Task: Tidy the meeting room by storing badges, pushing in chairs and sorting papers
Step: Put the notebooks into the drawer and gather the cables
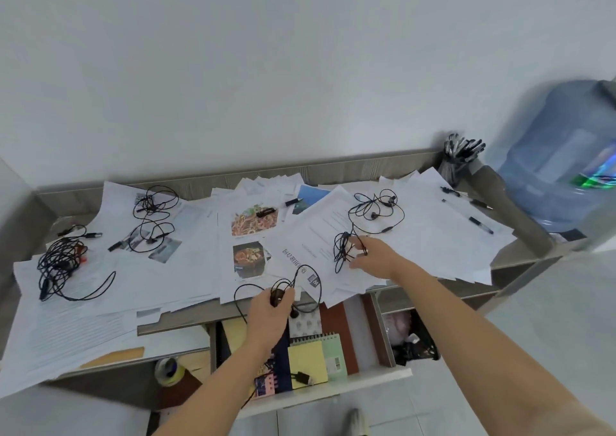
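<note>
A grey wooden worktop [366, 169] stands against a white wall, with a big blue water bottle [560, 155] just beside its right end. Loose white papers [433, 235], some with printed photos, cover nearly the whole top in overlapping heaps. Below the front edge a white drawer [333, 390] stands pulled out, with notebooks [306, 362] lying side by side in it.

The person's left hand [266, 315] is at the front edge, above the drawer. Its fingers are curled round a bunched earphone cable [277, 295], loops of which trail onto the papers. The right hand [373, 257] reaches further in, over the papers. Its thumb and fingers pinch a coiled black cable [341, 249] that lies on a sheet.

A tangled dark cord [58, 264] lies on the papers at the far left. A mesh pen holder [458, 159] stands at the back right corner.
</note>
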The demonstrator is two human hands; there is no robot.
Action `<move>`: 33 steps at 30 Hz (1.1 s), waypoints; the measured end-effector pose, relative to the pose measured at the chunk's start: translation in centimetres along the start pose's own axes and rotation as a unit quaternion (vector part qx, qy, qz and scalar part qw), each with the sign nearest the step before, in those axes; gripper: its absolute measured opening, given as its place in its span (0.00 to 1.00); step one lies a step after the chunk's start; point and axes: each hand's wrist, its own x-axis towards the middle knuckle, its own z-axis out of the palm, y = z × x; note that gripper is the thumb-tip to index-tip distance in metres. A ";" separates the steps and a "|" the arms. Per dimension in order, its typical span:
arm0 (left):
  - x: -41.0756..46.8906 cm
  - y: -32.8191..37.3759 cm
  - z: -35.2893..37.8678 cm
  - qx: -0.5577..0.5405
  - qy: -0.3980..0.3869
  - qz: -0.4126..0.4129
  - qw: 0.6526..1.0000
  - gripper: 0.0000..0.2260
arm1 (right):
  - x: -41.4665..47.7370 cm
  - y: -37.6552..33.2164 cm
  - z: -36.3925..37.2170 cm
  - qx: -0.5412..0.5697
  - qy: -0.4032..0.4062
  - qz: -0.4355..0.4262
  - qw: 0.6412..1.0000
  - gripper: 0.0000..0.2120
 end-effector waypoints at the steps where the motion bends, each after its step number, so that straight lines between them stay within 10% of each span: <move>1: 0.1 -0.8 0.2 0.028 -0.002 0.001 1.000 0.19 | 0.2 0.7 -0.1 -0.005 0.002 0.001 1.000 0.26; 14: 0.0 -2.2 1.7 0.235 0.030 0.067 0.969 0.15 | 6.3 3.8 -6.0 -0.007 0.296 0.070 0.953 0.22; 21: 0.2 -1.0 2.7 0.230 0.046 0.061 0.970 0.12 | 12.6 2.4 -7.5 -0.087 0.185 0.257 0.944 0.63; 29: 0.8 0.0 2.1 0.177 0.058 0.057 0.981 0.11 | 12.6 1.2 -6.0 -0.097 0.206 0.055 0.972 0.04; 33: 1.7 1.0 1.4 0.140 0.052 0.075 0.986 0.12 | 10.3 -2.9 -8.7 0.101 0.260 -0.061 0.958 0.07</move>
